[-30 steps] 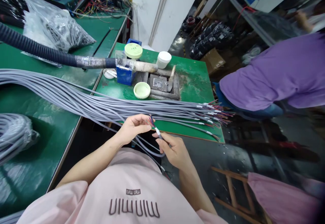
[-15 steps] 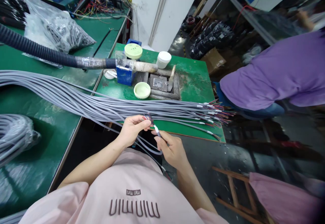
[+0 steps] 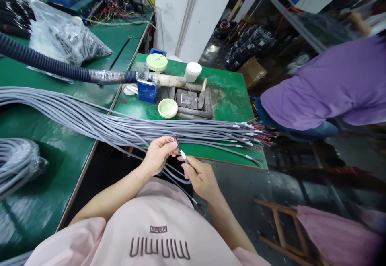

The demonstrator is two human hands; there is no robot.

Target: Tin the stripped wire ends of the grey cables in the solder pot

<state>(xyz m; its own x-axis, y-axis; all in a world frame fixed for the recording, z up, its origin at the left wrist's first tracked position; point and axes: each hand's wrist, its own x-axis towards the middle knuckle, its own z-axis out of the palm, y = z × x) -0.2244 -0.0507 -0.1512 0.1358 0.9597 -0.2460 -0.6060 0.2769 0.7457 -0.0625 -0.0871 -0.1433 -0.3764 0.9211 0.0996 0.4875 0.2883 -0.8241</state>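
A grey cable (image 3: 186, 161) with a white band near its end is held up in front of my body. My right hand (image 3: 201, 176) is closed around it just below the band. Thin coloured wires (image 3: 174, 138) fan out of the cable's end, and my left hand (image 3: 159, 153) pinches them between thumb and fingers. Beyond my hands lies a thick bundle of grey cables (image 3: 144, 127), their stripped ends (image 3: 259, 132) spread at the right. Another loose cable end (image 3: 200, 209) hangs below my right wrist.
On the green bench stand a solder pot (image 3: 187, 99) with a scraper (image 3: 202, 95), a pale green dish (image 3: 167, 108), a white tub (image 3: 193, 71) and a black hose (image 3: 60, 62). A coiled cable (image 3: 18, 165) lies left. A person in purple (image 3: 325, 85) is at the right.
The wire ends at my left fingers are drawn closer together. Both hands and the cable end have shifted slightly left; the grips stay the same.
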